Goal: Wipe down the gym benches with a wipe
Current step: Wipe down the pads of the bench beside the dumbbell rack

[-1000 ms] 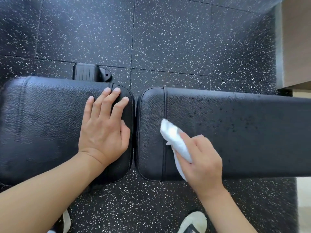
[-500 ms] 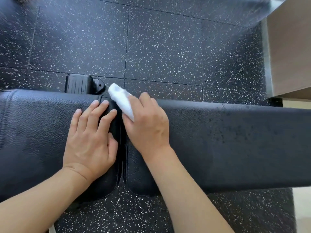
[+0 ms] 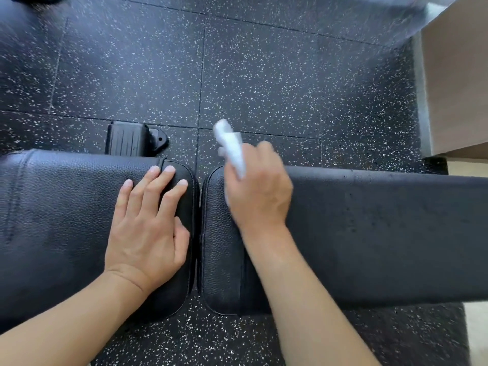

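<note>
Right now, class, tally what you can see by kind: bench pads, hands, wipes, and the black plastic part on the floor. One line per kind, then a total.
Bench pads: 2, the left pad and the right pad
Hands: 2, the left hand and the right hand
Wipes: 1, the white wipe
Black plastic floor part: 1
Total: 6

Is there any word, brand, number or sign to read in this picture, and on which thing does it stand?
None can be read.
Bench pads: plain black, no label.
Wipe: white, blurred, no print seen.
Black bench foot: only ribs, no text.
Speckled floor: no sign.
</note>
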The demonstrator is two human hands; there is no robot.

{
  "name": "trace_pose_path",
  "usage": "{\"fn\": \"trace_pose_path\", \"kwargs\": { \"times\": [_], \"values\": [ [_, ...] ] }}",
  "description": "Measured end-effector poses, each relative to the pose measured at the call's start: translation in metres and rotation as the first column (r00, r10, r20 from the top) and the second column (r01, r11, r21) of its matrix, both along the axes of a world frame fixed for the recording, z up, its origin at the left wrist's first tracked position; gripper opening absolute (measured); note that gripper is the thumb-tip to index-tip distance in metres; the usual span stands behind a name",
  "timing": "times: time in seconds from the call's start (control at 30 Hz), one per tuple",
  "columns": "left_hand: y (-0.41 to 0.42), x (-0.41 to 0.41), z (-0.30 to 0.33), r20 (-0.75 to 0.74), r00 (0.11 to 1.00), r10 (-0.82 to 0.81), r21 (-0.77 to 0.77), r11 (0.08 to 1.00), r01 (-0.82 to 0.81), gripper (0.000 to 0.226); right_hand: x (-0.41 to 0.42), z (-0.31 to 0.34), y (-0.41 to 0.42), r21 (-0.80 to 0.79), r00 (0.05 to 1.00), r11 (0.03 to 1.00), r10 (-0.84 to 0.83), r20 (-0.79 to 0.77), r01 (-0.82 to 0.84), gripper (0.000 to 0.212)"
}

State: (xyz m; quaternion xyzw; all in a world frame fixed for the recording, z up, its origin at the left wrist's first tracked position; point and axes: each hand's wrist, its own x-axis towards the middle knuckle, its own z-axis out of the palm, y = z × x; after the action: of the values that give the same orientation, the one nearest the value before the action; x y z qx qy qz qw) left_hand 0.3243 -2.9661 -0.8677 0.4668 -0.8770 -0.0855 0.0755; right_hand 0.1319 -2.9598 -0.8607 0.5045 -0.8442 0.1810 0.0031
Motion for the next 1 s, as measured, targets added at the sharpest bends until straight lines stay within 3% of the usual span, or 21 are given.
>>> {"fn": "trace_pose_path", "kwargs": {
  "times": [0.1, 0.2, 0.27, 0.4, 0.53, 0.6, 0.73, 0.87, 1.0],
  "values": [
    [0.000, 0.001, 0.000, -0.005, 1.000, 0.004, 0.015, 1.000, -0.003, 0.063, 0.045, -0.001, -0.011, -0.037, 0.974, 0.975, 0.221, 0.047, -0.219, 0.029],
    [0.000, 0.001, -0.001, -0.001, 1.000, 0.002, 0.008, 1.000, -0.002, 0.062, 0.033, -0.004, 0.009, -0.083, 0.966, 0.964, 0.258, 0.037, -0.254, 0.033],
    [0.000, 0.000, 0.000, 0.003, 1.000, 0.002, 0.004, 1.000, -0.002, 0.062, 0.007, -0.008, 0.043, -0.106, 0.980, 0.975, 0.200, 0.010, -0.197, 0.036],
    [0.001, 0.001, 0.000, 0.010, 1.000, 0.002, -0.003, 1.000, -0.002, 0.061, -0.055, -0.012, 0.114, -0.098, 0.994, 0.990, -0.105, -0.017, 0.103, 0.032],
    [-0.001, 0.002, 0.000, 0.007, 1.000, 0.001, 0.004, 1.000, -0.001, 0.061, -0.056, -0.018, 0.108, -0.038, 0.969, 0.973, -0.229, -0.092, 0.227, 0.042],
    [0.001, 0.001, 0.000, 0.008, 1.000, 0.003, 0.002, 1.000, -0.003, 0.061, -0.032, -0.018, 0.083, -0.061, 0.987, 0.989, -0.143, -0.077, 0.138, 0.029],
    [0.001, 0.001, -0.001, -0.011, 1.000, 0.007, 0.001, 1.000, -0.007, 0.061, 0.025, -0.009, 0.018, -0.099, 0.995, 0.990, 0.103, 0.007, -0.102, 0.031],
    [0.001, 0.000, -0.001, -0.012, 1.000, 0.001, -0.002, 1.000, -0.001, 0.061, 0.033, -0.007, 0.003, -0.107, 0.988, 0.984, 0.149, 0.047, -0.143, 0.031],
    [0.001, 0.000, 0.002, 0.005, 1.000, 0.007, 0.003, 1.000, -0.007, 0.060, 0.009, -0.006, 0.062, -0.131, 0.984, 0.979, 0.164, 0.065, -0.155, 0.029]
  ]
}}
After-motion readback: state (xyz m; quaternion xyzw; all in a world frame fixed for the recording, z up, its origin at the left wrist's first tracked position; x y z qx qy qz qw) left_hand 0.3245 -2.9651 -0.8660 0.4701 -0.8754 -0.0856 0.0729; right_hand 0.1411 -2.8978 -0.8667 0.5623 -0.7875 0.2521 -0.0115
